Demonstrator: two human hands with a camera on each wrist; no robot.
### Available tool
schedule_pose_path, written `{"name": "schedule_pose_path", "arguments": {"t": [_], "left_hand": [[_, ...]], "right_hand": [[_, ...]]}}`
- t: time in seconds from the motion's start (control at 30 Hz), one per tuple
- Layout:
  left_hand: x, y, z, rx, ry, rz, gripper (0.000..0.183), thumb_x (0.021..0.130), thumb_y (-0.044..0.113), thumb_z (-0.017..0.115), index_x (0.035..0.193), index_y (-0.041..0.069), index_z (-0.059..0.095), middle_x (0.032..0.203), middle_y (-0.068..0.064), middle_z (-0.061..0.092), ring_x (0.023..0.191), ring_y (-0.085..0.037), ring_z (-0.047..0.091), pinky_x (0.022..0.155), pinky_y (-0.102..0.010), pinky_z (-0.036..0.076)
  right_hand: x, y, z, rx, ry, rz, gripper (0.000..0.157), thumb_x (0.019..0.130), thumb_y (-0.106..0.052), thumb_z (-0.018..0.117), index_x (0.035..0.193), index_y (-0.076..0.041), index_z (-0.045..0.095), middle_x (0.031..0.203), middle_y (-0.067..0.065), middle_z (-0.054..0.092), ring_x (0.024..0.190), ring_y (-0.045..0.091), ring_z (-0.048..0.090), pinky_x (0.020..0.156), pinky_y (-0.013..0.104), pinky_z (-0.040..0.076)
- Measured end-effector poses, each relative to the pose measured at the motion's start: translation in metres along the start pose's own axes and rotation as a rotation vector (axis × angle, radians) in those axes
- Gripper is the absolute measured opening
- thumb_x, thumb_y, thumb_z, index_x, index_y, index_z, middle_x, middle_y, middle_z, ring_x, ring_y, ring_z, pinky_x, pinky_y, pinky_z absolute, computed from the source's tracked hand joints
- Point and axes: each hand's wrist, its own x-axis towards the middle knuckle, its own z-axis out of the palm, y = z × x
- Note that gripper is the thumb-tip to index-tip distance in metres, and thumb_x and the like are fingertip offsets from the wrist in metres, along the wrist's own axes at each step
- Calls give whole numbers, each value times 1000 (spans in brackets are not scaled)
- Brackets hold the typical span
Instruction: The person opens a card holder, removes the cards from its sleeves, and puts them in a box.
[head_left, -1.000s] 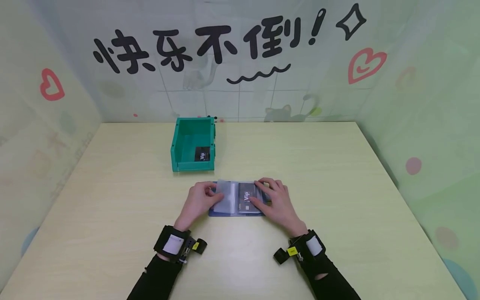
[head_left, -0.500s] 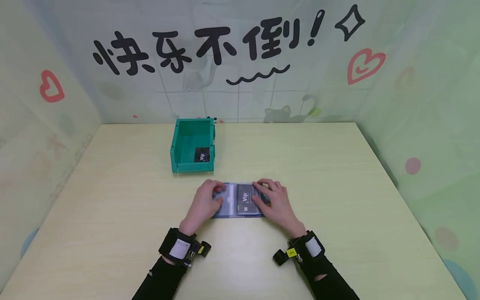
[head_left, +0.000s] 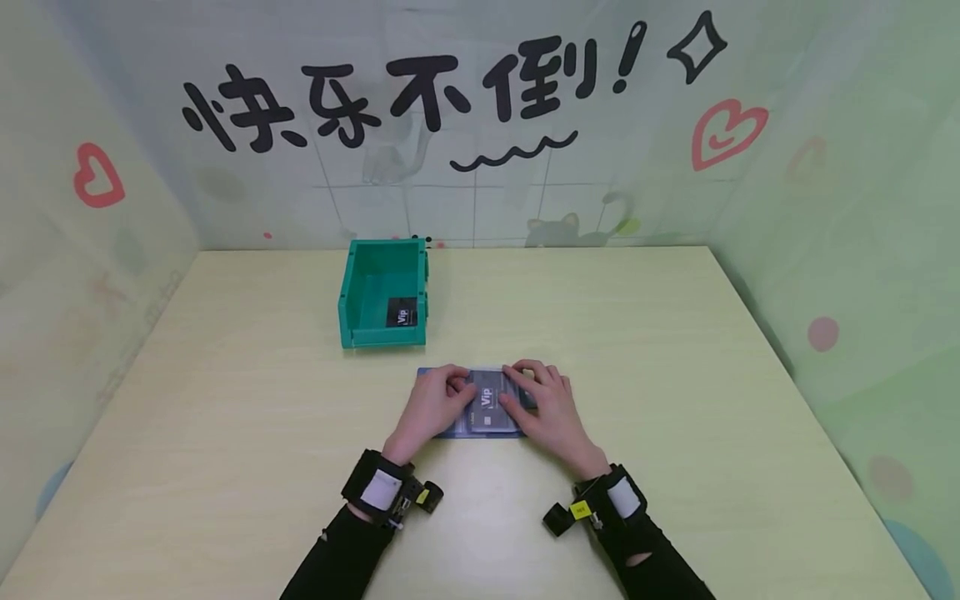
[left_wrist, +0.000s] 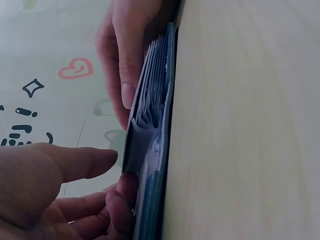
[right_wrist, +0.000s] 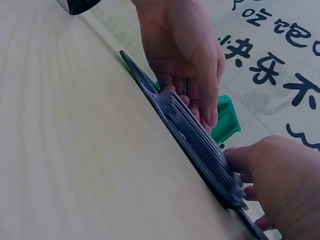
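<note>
In the head view, a blue card holder point(head_left: 456, 431) lies open on the table with clear sleeves. A grey "Vip" card point(head_left: 486, 412) shows in the uppermost sleeve. My left hand point(head_left: 435, 406) is over its left part, and in the left wrist view the fingers touch the inner fold while the thumb point(left_wrist: 92, 162) stands apart from the pages. My right hand point(head_left: 551, 408) rests on the right side, thumb and index finger spread over the card's sleeve. The right wrist view shows the stacked sleeves point(right_wrist: 200, 140) edge-on; the right hand's other fingers are partly hidden.
Behind the holder stands a green bin point(head_left: 382, 337) with a black "Vip" card point(head_left: 402, 312) inside. The pale wooden table point(head_left: 637, 333) meets printed curtains at the back and sides. Black straps with small cameras sit on both wrists.
My left hand has moved right across the holder, laying a clear sleeve over and letting it go, and now reaches the card's left edge. The right hand has hardly moved.
</note>
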Motion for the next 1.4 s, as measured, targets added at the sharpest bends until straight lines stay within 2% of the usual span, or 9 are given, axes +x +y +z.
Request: {"name": "schedule_pose_path", "arguments": {"t": [0.13, 0.5, 0.77, 0.97, 1.13, 1.3, 1.4], "left_hand": [[0, -1, 0, -43, 8, -21, 28, 93, 13, 69, 115, -5, 67, 90, -13, 70, 76, -17, 59, 70, -26, 47], [4, 0, 0, -70, 16, -69, 24, 93, 15, 71, 108, -3, 72, 95, -16, 74, 80, -19, 65, 72, -28, 51], [4, -2, 0, -75, 25, -57, 24, 90, 15, 75, 104, -4, 73, 88, -16, 76, 76, -19, 69, 66, -25, 50], [5, -3, 0, -73, 22, -62, 23, 90, 14, 76, 104, -4, 72, 85, -15, 76, 71, -16, 66, 64, -24, 46], [6, -5, -2, -68, -9, -78, 26, 91, 14, 74, 109, -4, 71, 89, -14, 76, 75, -16, 66, 68, -26, 48], [7, -11, -7, -125, -77, -121, 29, 95, 14, 68, 118, -4, 65, 97, -15, 75, 84, -18, 67, 75, -27, 50], [7, -13, -8, -150, -85, -140, 34, 95, 16, 67, 121, -5, 62, 99, -16, 76, 87, -19, 67, 79, -28, 50]], "right_hand": [[0, -2, -1, -12, 4, -7, 44, 92, -30, 70, 131, -9, 67, 129, 9, 61, 106, 29, 52, 86, 42, 35], [0, -4, -2, -81, -41, -5, 50, 93, -36, 68, 136, -11, 63, 131, 9, 57, 108, 30, 49, 88, 45, 35], [0, -5, -2, -87, -51, -3, 51, 94, -36, 67, 138, -10, 62, 132, 10, 55, 107, 30, 48, 88, 45, 34], [0, -5, -1, -84, -62, 14, 51, 96, -38, 65, 139, -11, 61, 133, 9, 55, 109, 30, 47, 89, 45, 33], [0, -6, -2, -75, -67, 24, 51, 96, -38, 64, 139, -11, 61, 134, 10, 54, 109, 31, 47, 90, 45, 33], [0, -7, -3, -82, -53, 12, 49, 96, -36, 65, 137, -10, 63, 133, 10, 56, 108, 31, 48, 88, 45, 34], [0, -7, -3, -95, -43, 1, 48, 96, -35, 66, 136, -10, 63, 132, 10, 56, 107, 30, 49, 87, 44, 34]]}}
